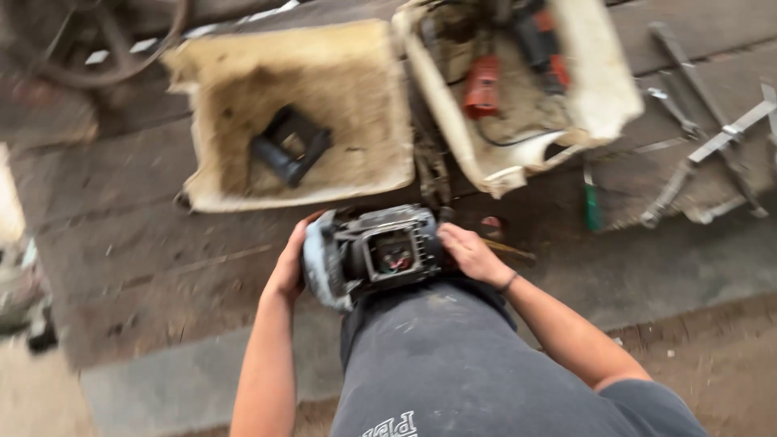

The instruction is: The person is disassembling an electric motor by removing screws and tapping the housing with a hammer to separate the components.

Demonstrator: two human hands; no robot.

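A dirty grey electric motor [376, 252] rests on my raised knee, its open terminal box with red wires facing up. My left hand [290, 263] grips the motor's pale end cover on the left side. On the motor's right end, my right hand [469, 251] clasps the housing; a dark band circles that wrist. Both hands hold the motor steady against my dark trouser leg [429, 364].
Two grimy cut-open plastic tubs lie ahead on the wooden boards: the left tub [388, 105] holds a black part [289, 146], the right tub [603, 89] holds red and black power tools. Metal bars and a wrench [704, 129] lie at the right. A green-handled tool [593, 206] lies nearby.
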